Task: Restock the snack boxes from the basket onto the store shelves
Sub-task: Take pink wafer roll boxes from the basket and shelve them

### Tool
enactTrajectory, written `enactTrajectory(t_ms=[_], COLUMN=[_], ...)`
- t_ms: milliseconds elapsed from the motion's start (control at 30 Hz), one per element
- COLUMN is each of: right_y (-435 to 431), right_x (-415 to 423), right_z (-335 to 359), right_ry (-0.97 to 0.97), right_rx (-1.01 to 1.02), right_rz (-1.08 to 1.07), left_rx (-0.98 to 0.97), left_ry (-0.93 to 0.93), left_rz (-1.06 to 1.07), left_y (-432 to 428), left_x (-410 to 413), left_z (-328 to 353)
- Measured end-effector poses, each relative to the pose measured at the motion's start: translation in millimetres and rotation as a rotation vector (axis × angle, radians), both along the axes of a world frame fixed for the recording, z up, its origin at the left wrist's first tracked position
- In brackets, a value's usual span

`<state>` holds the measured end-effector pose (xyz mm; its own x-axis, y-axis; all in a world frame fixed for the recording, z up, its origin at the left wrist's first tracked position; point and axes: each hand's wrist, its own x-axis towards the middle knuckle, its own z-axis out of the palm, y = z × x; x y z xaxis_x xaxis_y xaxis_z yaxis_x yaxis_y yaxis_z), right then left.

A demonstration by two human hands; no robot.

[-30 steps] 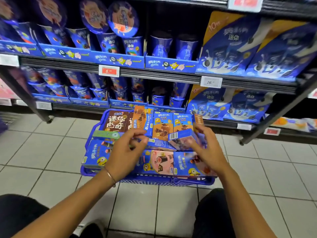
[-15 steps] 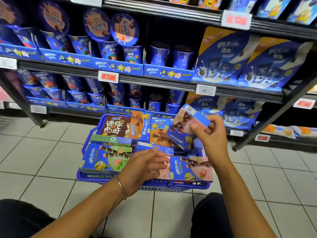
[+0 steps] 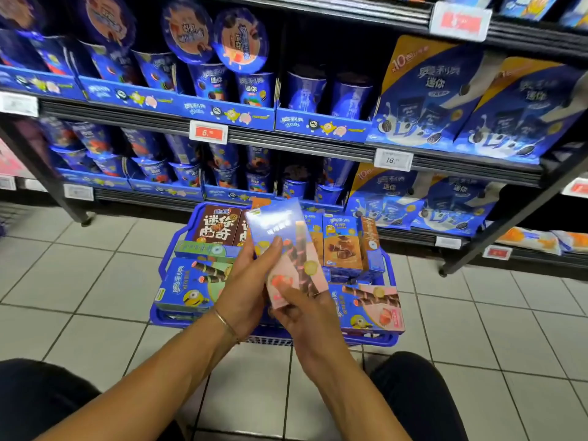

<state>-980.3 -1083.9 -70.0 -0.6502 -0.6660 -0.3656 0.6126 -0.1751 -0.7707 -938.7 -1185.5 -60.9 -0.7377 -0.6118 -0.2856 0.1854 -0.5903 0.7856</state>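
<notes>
Facing the black metal store shelves (image 3: 286, 144), the person has the blue plastic basket (image 3: 171, 320) on the floor just below them, full of boxes, with one flat blue-and-pink cardboard snack box (image 3: 286, 249) held clear above it. The left hand (image 3: 245, 291) curls round the box's left edge, thumb on the front, and the right hand (image 3: 305, 316) pinches its lower end. This looks like the carry-to-shelf step; the next move calls for finding a matching shelf slot, none of which is plainly visible here.
</notes>
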Motion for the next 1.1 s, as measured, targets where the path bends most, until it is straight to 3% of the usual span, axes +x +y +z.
enactTrajectory(t_ms=[233,333,467,600,667,867,1100], right_y=[18,41,70,83,84,84,99], right_x=[-19,-54,-112,-146,-155,-163,-175], right_z=[-6,-12,-22,-30,-31,-34,-9], right_ry=[0.245,0.306,0.715,1.178,1.28,1.13,0.854], right_rx=[0.28,0.295,0.601,1.064,1.213,1.328,0.985], right_rz=[0.215,0.063,0.034,0.277,0.403,0.568,0.393], left_rx=[-0.069,-0.083,-0.045,-0.039,-0.046,-0.02,0.062], left_ry=[-0.087,-0.135,-0.147,-0.148,-0.157,-0.149,-0.111], left_rz=[0.072,0.107,0.083,0.058,0.048,0.07,0.04], left_y=[-13,-15,-16,-14,-12,-9,-13], left_x=[-2,-7,-10,-13,-13,-12,-10], left_z=[-6,-5,-7,-12,-13,-18,-21])
